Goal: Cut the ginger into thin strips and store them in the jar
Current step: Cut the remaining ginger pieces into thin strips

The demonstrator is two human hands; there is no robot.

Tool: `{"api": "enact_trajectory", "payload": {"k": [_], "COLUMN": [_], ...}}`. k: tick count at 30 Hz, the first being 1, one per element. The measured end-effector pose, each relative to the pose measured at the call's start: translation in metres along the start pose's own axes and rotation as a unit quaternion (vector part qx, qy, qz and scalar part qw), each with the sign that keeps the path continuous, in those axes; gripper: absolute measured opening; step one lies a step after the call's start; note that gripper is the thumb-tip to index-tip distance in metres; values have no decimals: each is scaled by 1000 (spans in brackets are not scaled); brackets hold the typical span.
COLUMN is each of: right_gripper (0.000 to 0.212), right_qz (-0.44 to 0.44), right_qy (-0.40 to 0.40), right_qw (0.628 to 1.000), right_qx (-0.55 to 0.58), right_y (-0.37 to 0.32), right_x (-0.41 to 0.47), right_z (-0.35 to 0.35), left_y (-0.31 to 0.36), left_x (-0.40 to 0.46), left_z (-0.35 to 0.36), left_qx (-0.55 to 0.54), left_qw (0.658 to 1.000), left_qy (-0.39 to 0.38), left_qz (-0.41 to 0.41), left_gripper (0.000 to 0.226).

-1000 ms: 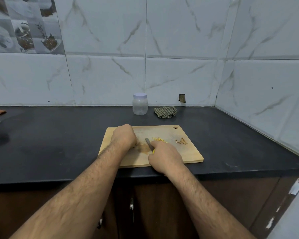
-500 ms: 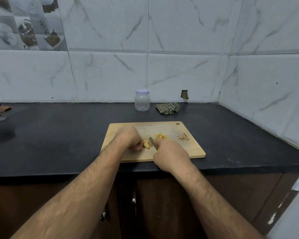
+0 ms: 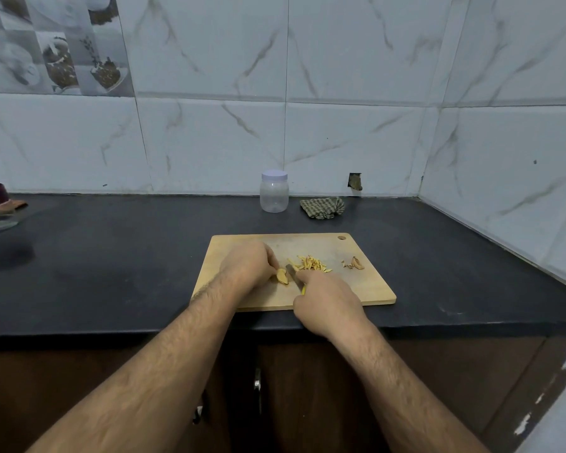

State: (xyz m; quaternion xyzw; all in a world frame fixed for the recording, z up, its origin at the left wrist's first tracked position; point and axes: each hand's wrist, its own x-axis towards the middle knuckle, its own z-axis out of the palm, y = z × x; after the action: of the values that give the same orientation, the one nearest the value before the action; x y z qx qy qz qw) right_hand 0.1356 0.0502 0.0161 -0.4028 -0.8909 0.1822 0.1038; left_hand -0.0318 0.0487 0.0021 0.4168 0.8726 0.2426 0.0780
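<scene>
The left hand (image 3: 247,268) pins the ginger piece (image 3: 282,276) to the cutting board (image 3: 371,286) so the right hand (image 3: 329,302), closed round the knife (image 3: 292,273), can slice beside the cut strips (image 3: 311,264).

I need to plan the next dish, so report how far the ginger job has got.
Done: a pile of thin strips lies on the cutting board. In hand: the left hand pins a ginger piece while the right hand works the knife. Left: finish slicing, then fill the jar, which looks empty with its lid on.
</scene>
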Motion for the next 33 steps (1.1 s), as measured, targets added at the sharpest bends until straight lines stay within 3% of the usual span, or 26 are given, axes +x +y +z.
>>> {"api": "enact_trajectory", "payload": {"k": [6,13,25,33], "right_gripper": [61,63,56,55], "right_qz": [5,-5,-16,-15], "right_qy": [-2,-1,-14,-11], "right_qw": [1000,1000,999,999], "right_qx": [2,-2,-50,-51], "right_y": [0,-2,-7,-4], "right_x": [0,-2,1,-5], "right_z": [-2,-2,-11,-4], "left_y": [0,-10,-11,-15], "left_x": [8,8,11,14], "left_z": [-6,-5,-2,0], "left_qx": [-3,-1,-38,-18], "left_qw": [1000,998,997,994], "left_qy": [-30,54,54,97], "left_qz": [-4,-46,-51,-55], "left_gripper": [8,13,11,11]}}
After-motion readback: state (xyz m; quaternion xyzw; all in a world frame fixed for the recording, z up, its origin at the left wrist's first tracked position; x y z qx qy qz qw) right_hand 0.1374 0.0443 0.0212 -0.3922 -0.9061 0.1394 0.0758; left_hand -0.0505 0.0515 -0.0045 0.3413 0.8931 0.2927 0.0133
